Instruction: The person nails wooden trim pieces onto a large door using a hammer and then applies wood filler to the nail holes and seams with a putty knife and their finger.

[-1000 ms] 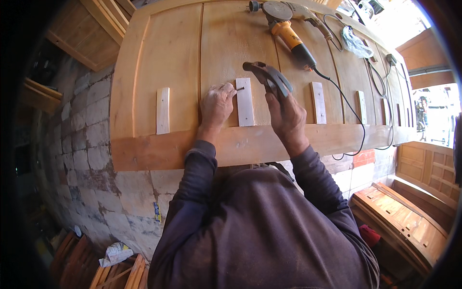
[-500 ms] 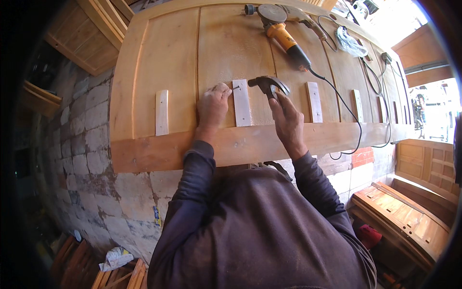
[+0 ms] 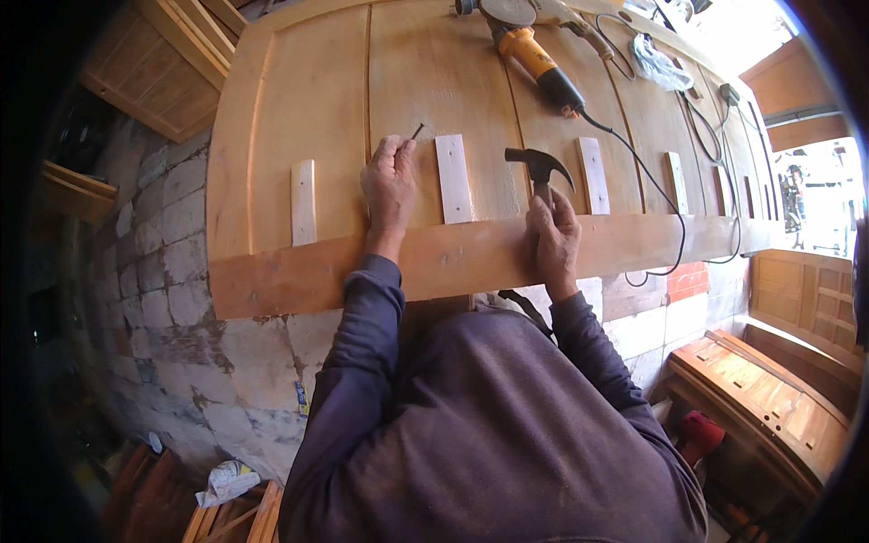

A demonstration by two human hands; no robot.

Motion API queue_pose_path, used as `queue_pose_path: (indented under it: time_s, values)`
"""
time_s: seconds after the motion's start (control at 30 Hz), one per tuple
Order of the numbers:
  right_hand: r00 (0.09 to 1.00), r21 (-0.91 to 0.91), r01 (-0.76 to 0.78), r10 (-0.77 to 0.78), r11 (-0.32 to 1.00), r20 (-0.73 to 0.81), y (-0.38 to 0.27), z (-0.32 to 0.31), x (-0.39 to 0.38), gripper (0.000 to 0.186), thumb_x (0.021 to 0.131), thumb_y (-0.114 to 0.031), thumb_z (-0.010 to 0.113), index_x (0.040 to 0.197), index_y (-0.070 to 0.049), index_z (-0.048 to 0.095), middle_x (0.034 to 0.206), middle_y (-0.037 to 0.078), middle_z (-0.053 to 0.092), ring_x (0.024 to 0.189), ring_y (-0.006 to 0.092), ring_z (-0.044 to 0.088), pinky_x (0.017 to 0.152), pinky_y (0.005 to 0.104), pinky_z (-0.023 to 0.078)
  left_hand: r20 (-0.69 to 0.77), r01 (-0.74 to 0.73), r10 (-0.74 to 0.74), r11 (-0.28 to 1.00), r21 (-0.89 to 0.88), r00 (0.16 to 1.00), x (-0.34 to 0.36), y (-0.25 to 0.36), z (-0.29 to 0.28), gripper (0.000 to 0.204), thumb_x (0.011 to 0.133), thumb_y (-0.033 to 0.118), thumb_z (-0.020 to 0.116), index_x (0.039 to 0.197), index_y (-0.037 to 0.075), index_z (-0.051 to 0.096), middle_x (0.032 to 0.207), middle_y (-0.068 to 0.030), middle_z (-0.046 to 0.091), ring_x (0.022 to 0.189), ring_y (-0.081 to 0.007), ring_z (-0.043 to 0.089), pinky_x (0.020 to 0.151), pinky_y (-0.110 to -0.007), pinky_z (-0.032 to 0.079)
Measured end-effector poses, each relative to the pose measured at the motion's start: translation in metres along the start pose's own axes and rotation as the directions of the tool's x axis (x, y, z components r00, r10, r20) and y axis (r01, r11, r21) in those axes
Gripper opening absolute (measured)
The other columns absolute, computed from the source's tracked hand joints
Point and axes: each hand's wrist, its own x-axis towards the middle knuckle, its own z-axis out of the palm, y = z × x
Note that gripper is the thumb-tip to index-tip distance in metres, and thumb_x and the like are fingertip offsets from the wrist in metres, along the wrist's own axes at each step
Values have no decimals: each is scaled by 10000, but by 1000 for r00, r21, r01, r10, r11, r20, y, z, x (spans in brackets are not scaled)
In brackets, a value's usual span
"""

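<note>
One dark nail (image 3: 418,132) is being pinched between the fingers of the left hand (image 3: 390,181), over the left part of a flat-lying wooden panel (image 3: 444,81), inward from its near edge. The nail is being held at a slant, near the far left corner of a pale wooden strip (image 3: 455,190); whether the panel is being touched by it cannot be told. A claw hammer (image 3: 541,166) is being gripped by the right hand (image 3: 556,239), whose fingers are being wrapped around the handle just below the head. The hammer's head is being held between the pale wooden strip and a second strip (image 3: 594,177) to its right, well apart from the nail. Along the near edge, further strips (image 3: 677,184) are being shown in a spaced row. Toward the far edge, an angle grinder (image 3: 534,59) is being supported by the panel, its cable (image 3: 619,135) being draped over the near edge; beside it a beige power tool (image 3: 587,34) is being carried, with a clear plastic bag (image 3: 661,63) farther right.
</note>
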Motion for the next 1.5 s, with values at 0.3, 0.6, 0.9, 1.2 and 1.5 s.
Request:
queue_pose_path:
  time_s: [0.3,0.6,0.9,1.2,1.5]
  values:
    - [995,-91,40,-47,995,-84,0,0,-7,402,1044,-194,760,1374,11,655,945,-36,646,778,51,569,667,216,451,112,-41,34,997,61,993,-51,17,-42,129,1012,137,759,974,31,696,801,-80,684,748,-195,643,719,-343,527]
    - [998,-39,3,-6,999,-70,-4,5,-7,430,1040,-171,760,1405,20,638,915,-35,643,716,35,555,590,204,432,393,-206,148,972,110,908,-56,24,-51,106,959,120,779,977,51,700,901,-137,728,872,-343,695,795,-441,553]
    - [1000,-63,-3,3,998,-5,-7,4,-9,409,1037,-201,768,1373,8,667,862,-52,615,685,24,527,592,198,414,379,-174,94,968,183,921,-63,18,-39,193,1004,214,762,1022,30,706,891,-148,731,793,-281,704,714,-379,551]
    - [999,-118,34,-30,992,33,-6,3,-7,397,1035,-229,771,1347,3,693,839,-56,619,681,23,524,594,202,414,418,-123,28,972,202,908,-62,24,-41,220,982,250,789,1017,40,733,900,-140,744,807,-263,703,744,-382,561]
    - [998,-134,63,-61,989,23,-7,8,-9,412,1034,-230,773,1356,11,688,832,-54,620,671,29,536,590,217,437,424,-218,108,951,220,899,-61,29,-41,188,971,278,778,985,93,756,941,-136,762,941,-360,708,813,-463,559]
